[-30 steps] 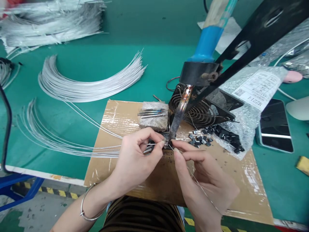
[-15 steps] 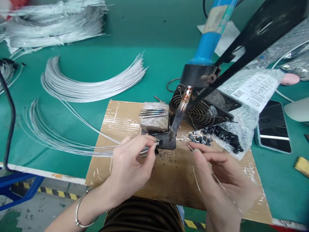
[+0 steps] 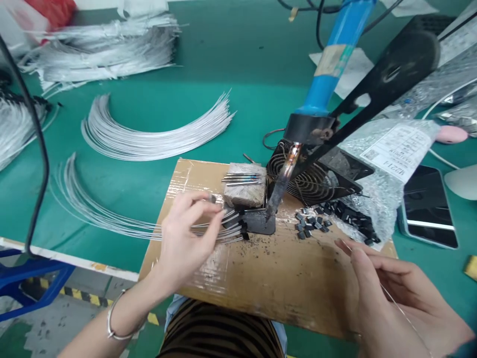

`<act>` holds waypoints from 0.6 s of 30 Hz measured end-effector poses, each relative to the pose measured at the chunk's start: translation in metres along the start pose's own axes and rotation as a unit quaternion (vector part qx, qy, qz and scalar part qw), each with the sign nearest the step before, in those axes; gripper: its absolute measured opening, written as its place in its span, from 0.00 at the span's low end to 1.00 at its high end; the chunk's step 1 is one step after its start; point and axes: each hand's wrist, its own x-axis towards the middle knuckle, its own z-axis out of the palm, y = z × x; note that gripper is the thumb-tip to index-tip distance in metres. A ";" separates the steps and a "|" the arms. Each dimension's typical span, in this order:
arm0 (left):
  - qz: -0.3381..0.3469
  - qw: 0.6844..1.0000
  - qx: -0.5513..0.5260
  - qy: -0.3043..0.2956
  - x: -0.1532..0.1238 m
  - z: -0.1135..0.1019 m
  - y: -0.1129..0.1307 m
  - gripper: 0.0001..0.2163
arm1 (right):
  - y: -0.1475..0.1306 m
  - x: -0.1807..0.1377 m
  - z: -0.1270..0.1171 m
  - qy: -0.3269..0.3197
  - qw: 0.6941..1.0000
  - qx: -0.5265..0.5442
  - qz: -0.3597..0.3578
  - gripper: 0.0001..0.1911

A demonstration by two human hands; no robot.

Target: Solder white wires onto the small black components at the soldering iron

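My left hand (image 3: 190, 233) hovers over the near bundle of white wires (image 3: 145, 229), its fingers curved and slightly apart with nothing gripped between them. Small black connectors (image 3: 244, 229) sit on those wires' right ends, beside a dark metal plate (image 3: 263, 223). Between thumb and forefinger, my right hand (image 3: 391, 288) pinches a thin strand of solder wire (image 3: 397, 307), which trails back across the palm. Above the plate a blue-handled soldering iron (image 3: 324, 79) is fixed in a black stand, its tip (image 3: 275, 196) pointing down.
Cardboard (image 3: 283, 283) covers the work area. Loose black connector pieces (image 3: 311, 223) lie right of the plate, near a fan (image 3: 316, 179) and bubble wrap (image 3: 372, 149). A block (image 3: 244, 194) bears metal rods. Another wire bundle (image 3: 156, 141) lies behind; a phone (image 3: 428, 206) is at right.
My left hand has let go of the wire end by the plate and drawn back left, its fingers loosening. My right hand has moved right and nearer with the solder wire. The view has shifted slightly.
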 end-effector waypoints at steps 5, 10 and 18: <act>-0.045 0.994 0.101 -0.021 0.068 0.001 -0.043 0.02 | 0.019 0.007 -0.002 0.008 1.000 0.015 0.002 0.22; -0.054 0.992 0.104 -0.039 0.129 0.028 -0.094 0.04 | 0.019 0.007 0.002 0.030 0.999 0.035 0.019 0.24; -0.062 0.998 0.033 -0.005 0.139 0.024 -0.103 0.06 | 0.024 0.012 -0.001 0.006 0.999 0.037 -0.002 0.22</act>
